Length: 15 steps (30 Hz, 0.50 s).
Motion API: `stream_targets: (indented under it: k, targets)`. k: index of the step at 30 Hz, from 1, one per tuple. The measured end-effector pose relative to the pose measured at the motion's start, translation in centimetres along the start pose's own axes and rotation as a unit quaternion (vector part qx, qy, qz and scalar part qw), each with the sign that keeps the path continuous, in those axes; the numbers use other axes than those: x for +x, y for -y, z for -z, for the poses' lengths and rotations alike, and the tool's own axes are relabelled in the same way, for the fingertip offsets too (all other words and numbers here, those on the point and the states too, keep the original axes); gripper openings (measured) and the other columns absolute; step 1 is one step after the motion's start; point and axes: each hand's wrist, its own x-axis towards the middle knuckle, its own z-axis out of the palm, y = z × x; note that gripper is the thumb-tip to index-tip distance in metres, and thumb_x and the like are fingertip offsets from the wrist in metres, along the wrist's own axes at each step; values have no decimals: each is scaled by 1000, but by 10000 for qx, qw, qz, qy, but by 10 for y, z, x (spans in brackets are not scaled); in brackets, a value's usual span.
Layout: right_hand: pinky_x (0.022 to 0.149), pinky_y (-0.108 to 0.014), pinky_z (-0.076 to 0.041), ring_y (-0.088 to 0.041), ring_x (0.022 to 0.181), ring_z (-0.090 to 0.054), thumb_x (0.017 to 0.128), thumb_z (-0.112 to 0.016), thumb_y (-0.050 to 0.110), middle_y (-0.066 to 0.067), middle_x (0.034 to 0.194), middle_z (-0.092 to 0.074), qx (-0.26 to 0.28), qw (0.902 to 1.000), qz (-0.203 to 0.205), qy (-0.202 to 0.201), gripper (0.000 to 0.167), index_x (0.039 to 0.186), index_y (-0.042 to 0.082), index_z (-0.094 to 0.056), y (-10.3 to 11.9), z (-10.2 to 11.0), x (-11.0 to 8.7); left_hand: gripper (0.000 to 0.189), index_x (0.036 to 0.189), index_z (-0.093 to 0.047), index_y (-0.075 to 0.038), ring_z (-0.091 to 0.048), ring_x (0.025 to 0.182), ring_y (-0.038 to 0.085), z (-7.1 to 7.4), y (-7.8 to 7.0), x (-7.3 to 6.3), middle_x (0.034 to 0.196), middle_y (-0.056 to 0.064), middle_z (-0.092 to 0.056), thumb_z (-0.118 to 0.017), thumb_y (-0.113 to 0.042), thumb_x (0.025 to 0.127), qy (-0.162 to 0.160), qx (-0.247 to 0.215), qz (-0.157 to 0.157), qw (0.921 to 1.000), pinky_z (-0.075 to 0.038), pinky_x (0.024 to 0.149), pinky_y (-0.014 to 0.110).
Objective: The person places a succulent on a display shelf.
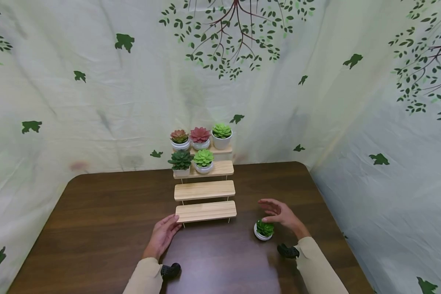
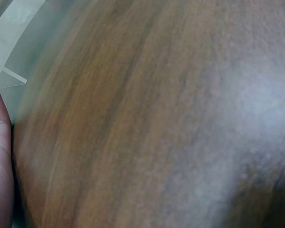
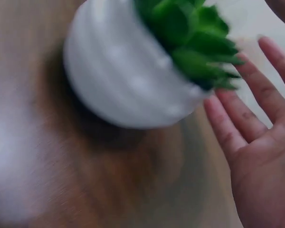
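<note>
A tiered wooden display stand (image 1: 206,211) with several steps stands on the table. My left hand (image 1: 162,236) is at the front left corner of its lowest step and grips that corner with its fingertips; only the edge of this hand shows in the left wrist view. To the right of the stand, a green potted succulent (image 1: 263,229) in a ribbed white pot sits on the table. My right hand (image 1: 282,216) is spread just behind and beside it, thumb over the leaves. In the right wrist view the fingers (image 3: 263,92) are extended beside the white pot (image 3: 128,71).
On the top step are a reddish-green succulent (image 1: 179,139), a pink succulent (image 1: 200,137) and a light green succulent (image 1: 221,136). One step lower are a dark green succulent (image 1: 181,160) and another light green one (image 1: 203,161). Behind the brown table (image 1: 114,212) hangs a leaf-patterned curtain (image 1: 139,102).
</note>
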Motion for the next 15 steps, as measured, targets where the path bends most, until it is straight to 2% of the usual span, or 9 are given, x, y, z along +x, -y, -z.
stream_targets:
  k: [4,6,8,11,15]
  targets:
    - [105,-38,-41,-55,131,-28,84,-72,2,-38,143,-31,-25,9993,-184,326,70,139,-15,-33,-5,-2,-11,17,88,-67,-10,-65,82,11,-1,1,1,88,2,-69,-55,-2,96,9,-29,-45,10000,-55,78,25]
    - [103,-27,-40,-54,131,-27,83,-73,3,-36,146,-28,-61,9986,-224,482,72,140,-13,-32,-8,-3,-15,18,87,-67,-10,-65,82,11,-2,0,1,87,2,-69,-54,-1,96,-10,-50,-46,10000,-55,77,25]
    - [100,-20,-39,-50,133,-30,82,-74,3,-35,147,-28,-140,9979,-239,589,75,142,-11,-32,-10,-4,-20,19,87,-67,-10,-65,82,11,-3,0,1,87,2,-69,-54,-1,96,-7,-62,-33,10000,-55,77,25]
    - [98,-18,-40,-32,132,-40,79,-76,0,-33,147,-29,-204,9972,-294,655,77,143,-9,-32,-12,-6,-26,20,86,-67,-10,-65,82,11,-3,0,1,86,1,-69,-54,0,96,18,-55,-22,10000,-55,77,25]
    - [95,-19,-43,-7,120,-48,75,-78,-3,-33,141,-37,-272,9969,-310,668,82,143,-9,-32,-15,-11,-33,22,84,-68,-11,-65,80,10,-3,0,0,85,1,-69,-53,0,96,4,-48,-27,10000,-55,77,25]
